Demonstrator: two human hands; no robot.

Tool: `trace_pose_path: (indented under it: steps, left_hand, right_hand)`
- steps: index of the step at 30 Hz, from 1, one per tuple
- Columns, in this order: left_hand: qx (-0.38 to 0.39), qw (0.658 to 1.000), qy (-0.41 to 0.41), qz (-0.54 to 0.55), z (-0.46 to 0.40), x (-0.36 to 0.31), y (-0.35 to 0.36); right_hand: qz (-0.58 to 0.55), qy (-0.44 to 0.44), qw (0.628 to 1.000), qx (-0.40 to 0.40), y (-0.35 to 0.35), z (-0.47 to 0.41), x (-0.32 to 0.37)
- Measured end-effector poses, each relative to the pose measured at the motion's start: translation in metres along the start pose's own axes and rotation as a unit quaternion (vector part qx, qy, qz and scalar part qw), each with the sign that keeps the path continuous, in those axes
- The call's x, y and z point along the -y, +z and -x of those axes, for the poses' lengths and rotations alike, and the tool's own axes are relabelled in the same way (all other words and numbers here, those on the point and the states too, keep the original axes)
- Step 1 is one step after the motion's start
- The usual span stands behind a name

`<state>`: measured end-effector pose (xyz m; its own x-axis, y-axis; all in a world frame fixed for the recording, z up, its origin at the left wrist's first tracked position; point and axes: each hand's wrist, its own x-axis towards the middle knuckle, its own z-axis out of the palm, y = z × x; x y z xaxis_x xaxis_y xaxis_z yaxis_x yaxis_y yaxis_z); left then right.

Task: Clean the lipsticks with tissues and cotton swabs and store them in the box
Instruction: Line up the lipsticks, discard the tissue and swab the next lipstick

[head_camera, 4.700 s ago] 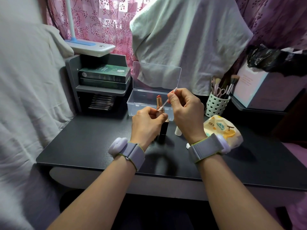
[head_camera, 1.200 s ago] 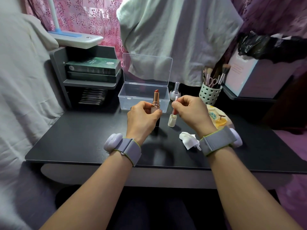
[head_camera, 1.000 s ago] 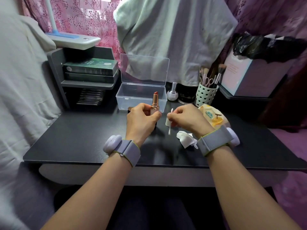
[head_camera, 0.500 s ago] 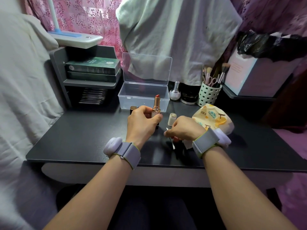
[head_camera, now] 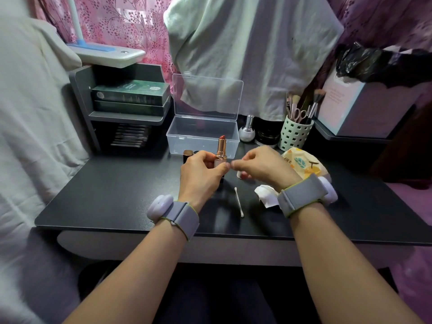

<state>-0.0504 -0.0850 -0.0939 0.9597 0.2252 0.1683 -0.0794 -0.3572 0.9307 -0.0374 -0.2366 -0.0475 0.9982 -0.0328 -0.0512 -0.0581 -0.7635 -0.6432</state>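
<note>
**A:** so what are the fingers up to?

**B:** left hand (head_camera: 202, 170) has its fingers curled round a gold lipstick (head_camera: 221, 149), upright, red tip poking out the top. Right hand (head_camera: 261, 164) sits just beside it, fingers loosely curled with the tips bunched near the left thumb. It's blurry, so can't tell if they're pinching anything.

**A:** and the cleaning stuff?

**B:** cotton swab (head_camera: 239, 202) lies flat on the black desk (head_camera: 105, 190) in front of the hands, nobody touching it. Crumpled tissue (head_camera: 265, 196) is by the right wrist, tissue pack (head_camera: 304, 164) behind that.

**A:** box?

**B:** clear box (head_camera: 203, 139) stands behind the hands, lid up. Brush holder (head_camera: 295, 134) off to its right.
</note>
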Motion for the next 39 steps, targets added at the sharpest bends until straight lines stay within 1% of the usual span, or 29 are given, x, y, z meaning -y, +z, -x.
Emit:
trace_pose_path:
  steps: [3,7,18,23,32,39]
  left_hand:
    - [0.001,1.000,-0.001,-0.001,0.001,-0.001,0.001]
    - [0.001,1.000,-0.002,-0.005,0.002,-0.003,0.001]
    - [0.023,1.000,-0.001,0.019,0.007,-0.005,0.002]
    - [0.018,0.999,0.004,0.036,0.006,-0.004,0.002]
    - [0.052,0.997,0.024,0.060,0.003,0.005,0.003]
    - [0.067,0.995,0.020,0.070,-0.001,0.008,0.009]
  right_hand:
    - [-0.103,-0.028,0.994,-0.025,-0.003,0.000,0.010]
    - [-0.154,-0.044,0.986,-0.051,0.001,-0.004,0.015]
    - [-0.195,-0.062,0.975,-0.089,0.014,-0.012,0.011]
    - [-0.209,-0.067,0.971,-0.100,0.014,-0.014,0.012]
    - [-0.224,-0.064,0.969,-0.084,0.016,-0.019,0.009]
    - [-0.232,-0.063,0.967,-0.080,0.015,-0.019,0.008]
